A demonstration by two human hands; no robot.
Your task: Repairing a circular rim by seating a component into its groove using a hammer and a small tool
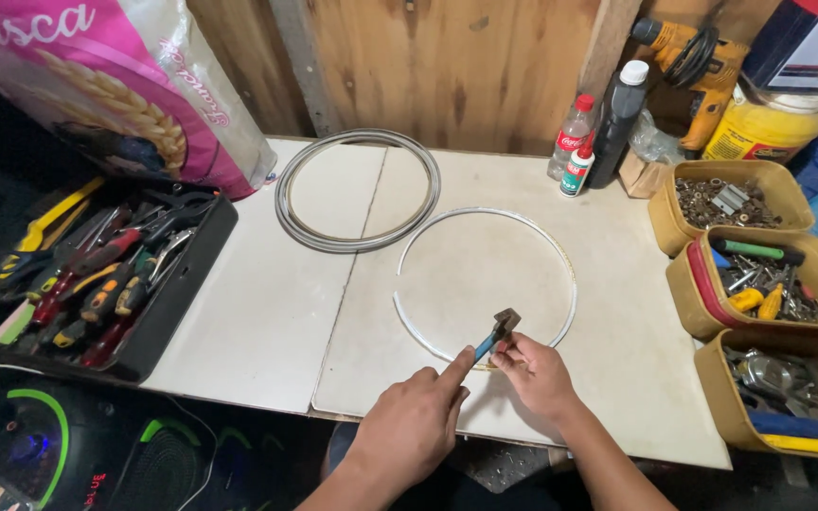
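Two hands: both meet at the near edge of the white tabletop [267,322], over the near arc of a thin white ring.
Left hand [414,426]: closed around the blue handles of a pair of pliers [494,336], forefinger laid along them; the pliers' head sits just above the ring's near arc.
Right hand [534,377]: fingers pinched together on the ring at the spot under the pliers' head; the exact contact is hidden by the fingertips.
White ring [409,248]: one thin loop lying flat on the right half of the tabletop, its near arc at the two hands, its far arc toward the wall.
Open room: bare tabletop inside the ring and to its left; the table's near edge runs just beneath both wrists.
Left side: black tray of tools [97,274] with red, yellow and black handles, touching the table's left edge.
Right side: three tan bins [769,274] of screws, bits and metal parts, standing along the right edge, well apart from the hands.
Farther back: coil of grey cable [357,189] in several turns, just beside the white ring's far-left arc.
Far wall: small clear bottle with a red cap [572,137] and dark bottle with a white cap [617,118] against the wooden boards; yellow drill [698,61] above; pink printed sack [115,80] at far left.
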